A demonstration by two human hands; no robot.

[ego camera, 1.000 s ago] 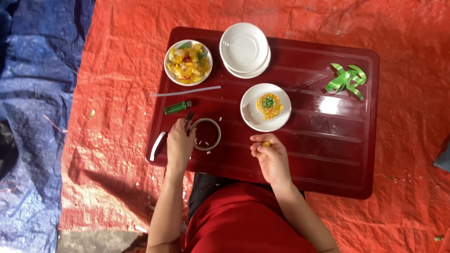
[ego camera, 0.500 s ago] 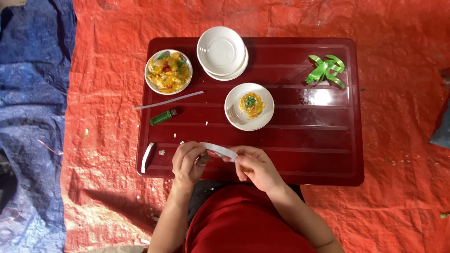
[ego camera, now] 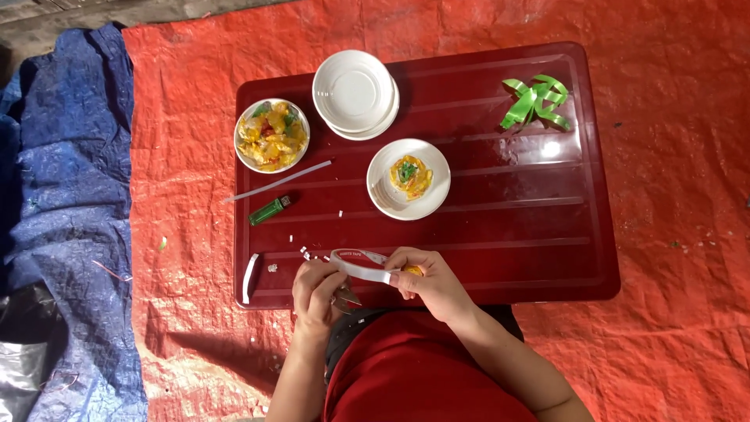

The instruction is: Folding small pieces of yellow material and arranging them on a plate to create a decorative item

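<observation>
White tape roll (ego camera: pixel 353 262), judged light and sticky, is pinched by its rim in the left hand (ego camera: pixel 316 285); its strip end is gripped by the right hand (ego camera: pixel 426 281).

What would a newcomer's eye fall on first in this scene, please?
Probably the glossy dark red rectangular tray-table on the orange tarp, with both hands at its near edge: the left hand and right hand hold a white ring of tape between them. Beyond them sits a small white dish of yellow food.
</observation>
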